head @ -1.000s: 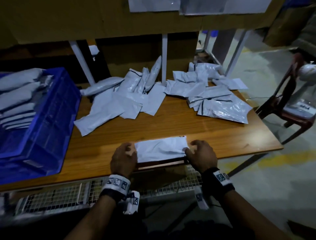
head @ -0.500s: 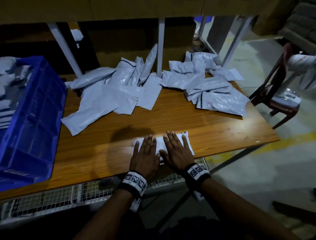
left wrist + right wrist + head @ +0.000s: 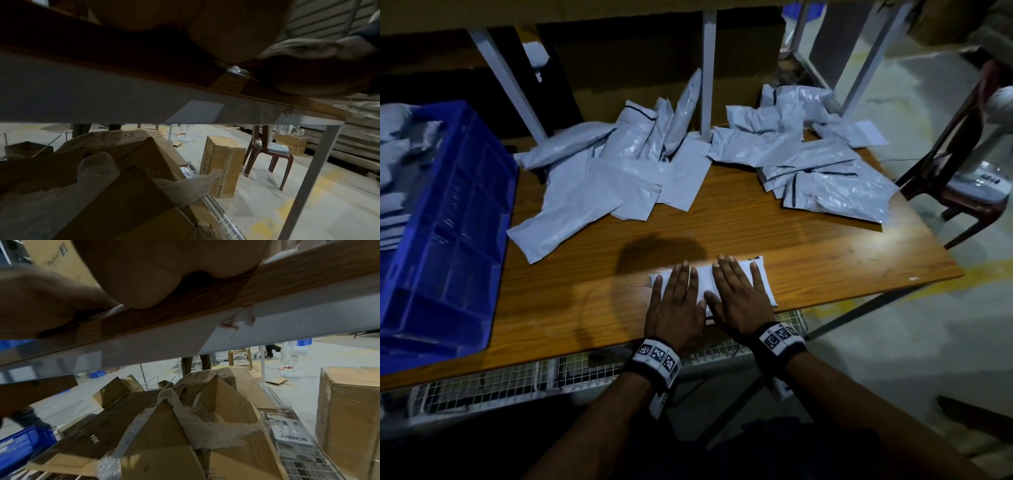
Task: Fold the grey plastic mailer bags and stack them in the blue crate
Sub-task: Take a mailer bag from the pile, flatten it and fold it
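A box [image 3: 294, 442] on the wire shelf under the desk [image 3: 722, 233] read "BOMBAY"; a cardboard carton [image 3: 160, 431] beside it bore "DIVYA". Both hands, left [image 3: 677, 308] and right [image 3: 739, 297], lay flat with fingers straight, side by side, pressing the folded mailer [image 3: 763, 279] at the wooden desk's near edge, as half a second before. Loose mailers [image 3: 592, 195] lay at the back, and the crate [image 3: 448, 226], holding folded ones, stood at the left.

Wooden table [image 3: 739, 236], mailer bags [image 3: 599, 192], blue crate [image 3: 452, 240]
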Motion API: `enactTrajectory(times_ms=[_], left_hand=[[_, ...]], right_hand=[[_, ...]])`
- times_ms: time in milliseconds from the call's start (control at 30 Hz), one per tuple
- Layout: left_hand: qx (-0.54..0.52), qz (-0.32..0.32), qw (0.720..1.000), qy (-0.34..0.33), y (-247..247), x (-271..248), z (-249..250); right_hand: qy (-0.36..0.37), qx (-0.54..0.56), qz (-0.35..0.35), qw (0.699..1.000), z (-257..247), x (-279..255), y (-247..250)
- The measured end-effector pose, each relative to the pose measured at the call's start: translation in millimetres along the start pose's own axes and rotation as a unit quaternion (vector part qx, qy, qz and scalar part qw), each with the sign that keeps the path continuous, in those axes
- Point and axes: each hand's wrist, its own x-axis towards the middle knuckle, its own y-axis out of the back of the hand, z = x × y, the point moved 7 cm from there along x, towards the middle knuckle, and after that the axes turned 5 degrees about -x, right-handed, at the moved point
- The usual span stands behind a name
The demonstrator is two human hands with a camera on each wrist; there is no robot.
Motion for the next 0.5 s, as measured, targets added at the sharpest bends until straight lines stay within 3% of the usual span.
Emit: enactTrajectory(times_ms=[500], left_hand=[[-0.009, -0.006, 1.0, 0.008, -8.2, 4.7, -3.3]], right_hand=[[0.0, -0.007, -0.062, 0.998, -2.7, 0.0, -4.9]])
